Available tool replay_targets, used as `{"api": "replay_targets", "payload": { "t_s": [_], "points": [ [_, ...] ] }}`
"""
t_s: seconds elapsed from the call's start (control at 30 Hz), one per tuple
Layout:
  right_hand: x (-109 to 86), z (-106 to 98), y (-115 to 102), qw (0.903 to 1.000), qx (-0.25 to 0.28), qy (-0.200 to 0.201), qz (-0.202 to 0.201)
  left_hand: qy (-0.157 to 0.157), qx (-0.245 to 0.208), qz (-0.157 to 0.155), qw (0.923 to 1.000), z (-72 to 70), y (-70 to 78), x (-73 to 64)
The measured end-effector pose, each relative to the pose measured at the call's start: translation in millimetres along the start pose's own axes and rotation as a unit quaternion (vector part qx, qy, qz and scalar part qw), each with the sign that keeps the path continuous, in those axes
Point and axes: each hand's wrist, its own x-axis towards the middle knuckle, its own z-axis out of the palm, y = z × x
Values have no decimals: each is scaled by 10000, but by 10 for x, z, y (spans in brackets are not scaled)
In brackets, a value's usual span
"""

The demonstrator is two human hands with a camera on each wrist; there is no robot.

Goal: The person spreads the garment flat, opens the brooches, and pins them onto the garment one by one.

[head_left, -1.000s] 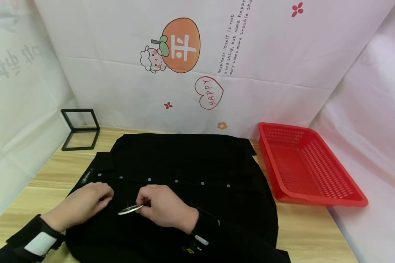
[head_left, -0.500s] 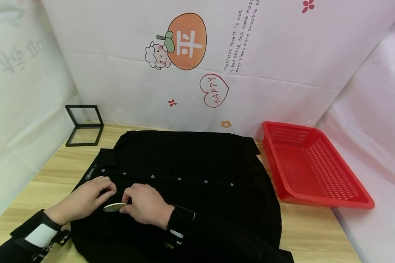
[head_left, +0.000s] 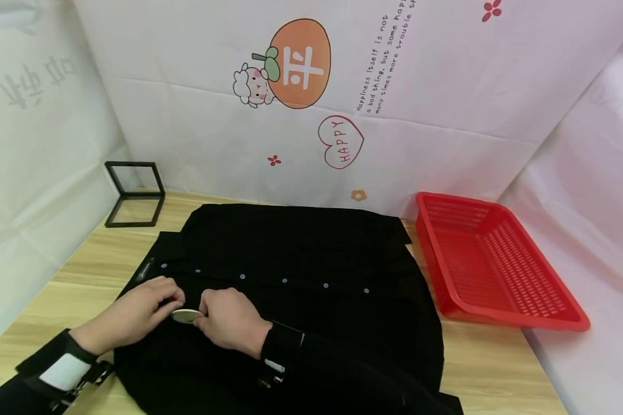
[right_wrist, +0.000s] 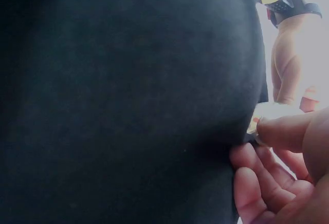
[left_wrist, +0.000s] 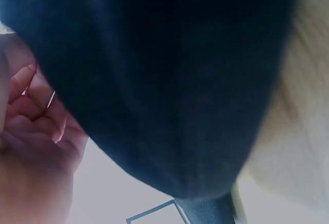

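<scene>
A black button-up shirt (head_left: 311, 245) lies spread on the table, its row of pale buttons running across it. My left hand (head_left: 142, 311) pinches the cloth below the collar, thumb and fingertips together; in the left wrist view, curled fingers (left_wrist: 38, 100) show beside the dark fabric. From the right, my right hand (head_left: 233, 320) holds a flat, round, pale pin badge (head_left: 186, 316) by its edge between thumb and fingers. The badge's far edge is right at the left fingertips. In the right wrist view, the thumb covers part of the badge (right_wrist: 254, 124).
A red perforated plastic basket (head_left: 498, 259) stands to the right of the shirt. At the back left is a black open square frame (head_left: 135, 196). White printed cloth (head_left: 213, 144) walls the table's back and sides; wood-grain tabletop (head_left: 78, 276) shows around the shirt.
The right hand has moved left with the badge, bringing it up to the left fingertips. The badge has turned so more of its flat face shows. The left hand stays on the shirt.
</scene>
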Motion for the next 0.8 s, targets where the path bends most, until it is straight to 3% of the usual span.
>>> {"api": "replay_targets", "payload": {
  "t_s": [0.37, 0.63, 0.8],
  "points": [
    [-25, 52, 52, 9951, -322, 646, -679, 73, -192, 593, 9980, 12, -31, -13],
    [-57, 47, 73, 9857, -583, 1173, -1059, -11, -107, 681, 9976, 28, -75, -23],
    [-65, 65, 69, 9827, -758, 1348, -1019, -79, -145, 526, 9985, -3, -72, -37]
  ]
}}
